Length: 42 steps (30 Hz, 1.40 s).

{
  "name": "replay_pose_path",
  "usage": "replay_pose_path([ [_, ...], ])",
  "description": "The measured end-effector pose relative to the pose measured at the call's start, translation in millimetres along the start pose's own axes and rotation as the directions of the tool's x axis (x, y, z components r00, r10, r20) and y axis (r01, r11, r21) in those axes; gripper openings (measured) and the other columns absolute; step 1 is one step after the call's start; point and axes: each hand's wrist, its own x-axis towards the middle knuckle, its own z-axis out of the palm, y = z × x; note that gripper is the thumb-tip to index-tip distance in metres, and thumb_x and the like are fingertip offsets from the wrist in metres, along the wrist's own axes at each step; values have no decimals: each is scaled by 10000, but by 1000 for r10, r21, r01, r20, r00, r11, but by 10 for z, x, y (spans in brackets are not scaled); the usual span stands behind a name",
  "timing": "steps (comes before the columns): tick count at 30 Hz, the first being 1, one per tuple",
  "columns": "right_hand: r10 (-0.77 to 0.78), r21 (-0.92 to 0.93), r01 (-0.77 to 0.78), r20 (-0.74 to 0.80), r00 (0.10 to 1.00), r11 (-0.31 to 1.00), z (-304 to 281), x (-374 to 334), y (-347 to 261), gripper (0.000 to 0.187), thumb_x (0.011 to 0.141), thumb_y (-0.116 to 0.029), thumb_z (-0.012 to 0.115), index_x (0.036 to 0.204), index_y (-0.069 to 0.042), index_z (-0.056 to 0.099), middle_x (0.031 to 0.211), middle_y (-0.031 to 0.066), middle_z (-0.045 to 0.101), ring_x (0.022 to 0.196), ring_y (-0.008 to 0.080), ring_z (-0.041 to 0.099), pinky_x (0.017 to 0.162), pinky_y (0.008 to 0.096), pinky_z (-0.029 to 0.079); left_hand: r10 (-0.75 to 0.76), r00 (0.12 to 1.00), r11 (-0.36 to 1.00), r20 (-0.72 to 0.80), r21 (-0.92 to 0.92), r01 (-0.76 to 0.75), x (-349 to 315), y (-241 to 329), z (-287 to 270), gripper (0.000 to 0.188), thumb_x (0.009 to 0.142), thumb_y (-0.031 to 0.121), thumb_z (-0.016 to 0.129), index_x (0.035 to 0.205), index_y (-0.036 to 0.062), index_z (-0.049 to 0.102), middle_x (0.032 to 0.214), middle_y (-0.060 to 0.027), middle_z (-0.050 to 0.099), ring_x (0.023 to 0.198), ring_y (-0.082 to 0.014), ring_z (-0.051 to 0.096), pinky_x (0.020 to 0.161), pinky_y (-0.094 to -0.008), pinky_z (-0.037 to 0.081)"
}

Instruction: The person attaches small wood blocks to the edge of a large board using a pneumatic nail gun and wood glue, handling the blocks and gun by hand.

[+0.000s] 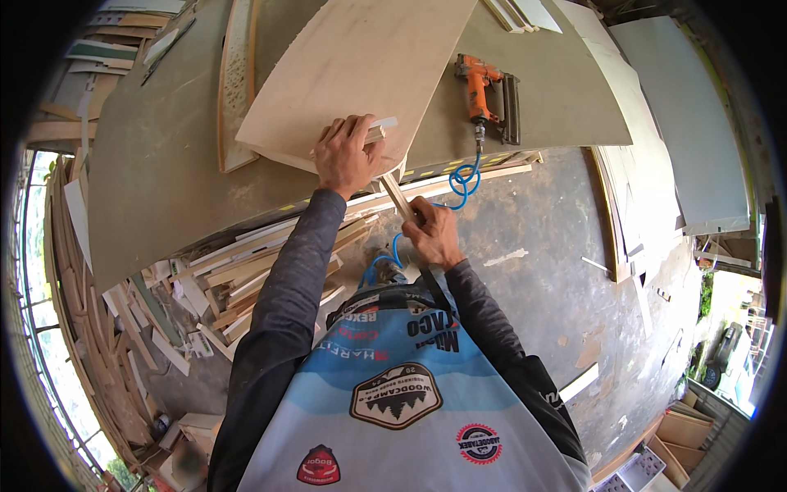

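A large pale plywood panel (352, 66) with a rounded near corner lies on the workbench, its near end reaching past the bench edge. My left hand (344, 157) rests on that end, fingers curled round a short light wood block (375, 134). Lower and to the right, my right hand (433, 235) is closed on a narrow wooden strip (399, 198). The far end of this strip meets the panel's rounded corner from below; whether it is fixed there I cannot tell.
An orange nail gun (478, 86) lies on the workbench (156, 156) right of the panel, its blue air hose (466, 182) coiling off the edge. A long wooden frame piece (238, 86) is at left. Offcuts (246, 254) pile under the bench; boards (684, 115) stand at right.
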Motion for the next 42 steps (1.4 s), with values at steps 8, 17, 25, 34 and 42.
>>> replay_pose_path([
  [8, -94, -185, 71, -119, 988, 980, -6, -650, 903, 146, 765, -161, 661, 827, -44, 601, 627, 154, 587, 555, 335, 603, 528, 413, 449, 12, 1000, 1000, 26, 9, -12, -11, -5, 28, 391, 767, 211, 738, 1125, 111, 617, 985, -85, 676, 950, -304, 630, 838, -423, 497],
  [17, 248, 48, -248, -363, 898, 968, -237, -494, 843, 296, 845, -273, 748, 893, -6, 629, 669, 134, 642, 567, 262, 630, 568, 370, 480, -102, 994, 993, 44, 61, 99, 79, -18, -38, 369, 825, 114, 688, 1184, 110, 600, 1084, -95, 671, 1020, -325, 605, 884, -453, 464],
  [25, 167, 16, -191, -563, 809, 981, -693, 143, 1099, 277, 883, -245, 753, 893, 7, 636, 671, 85, 625, 586, 148, 558, 565, 332, 449, -186, 977, 976, 109, 139, 170, 345, -215, 165, 473, 868, 188, 612, 1326, 105, 531, 1296, -135, 568, 1234, -326, 491, 1000, -512, 356],
  [34, 148, -265, -403, -647, 748, 876, -1785, 1282, 2075, 336, 868, -353, 732, 896, -22, 687, 786, 146, 714, 735, 298, 695, 701, 425, 528, -363, 927, 926, -96, 76, 371, -5, -169, -113, 688, 831, 255, 637, 1469, 89, 438, 1562, -168, 342, 1473, -321, 285, 1105, -548, 173],
  [42, 64, -414, -371, -591, 804, 831, -1804, 1653, 2551, 344, 851, -275, 730, 1070, -11, 697, 977, 131, 696, 938, 311, 666, 835, 458, 506, -732, 383, 557, -563, -172, 813, -1723, 416, -137, 473, 908, 174, 625, 1331, -17, 537, 1353, -252, 536, 1284, -414, 483, 1087, -480, 357],
])
